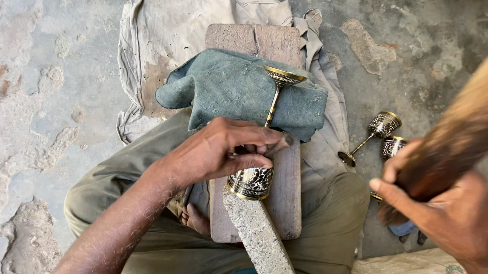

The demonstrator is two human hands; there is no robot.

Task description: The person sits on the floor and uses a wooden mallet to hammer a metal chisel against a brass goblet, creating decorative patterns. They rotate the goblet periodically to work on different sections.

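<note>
On wooden plank (pixel 287 201) across lap: left hand (pixel 217 152) fingers grasping engraved brass-and-black goblet (pixel 255 175), lying on its side, cup mouth fitted over rough grey stone bar (pixel 259 237), stem resting on blue-grey cloth pad (pixel 236 91). Right hand (pixel 450 215) clenched round blurred brown wooden mallet (pixel 458 138). Judgement: keep goblet pinned steady, thumb clear of strike. Count: goblets three, two on floor (pixel 44 80); one mallet, one pad, one plank.

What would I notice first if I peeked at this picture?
Probably the shiny goblet in the middle, black and gold, lying on a wooden board and a blue-grey cloth with the left hand gripping its cup. On the right, the right hand lifts a thick wooden mallet, blurred. Two more goblets lie on the floor beside it.
</note>
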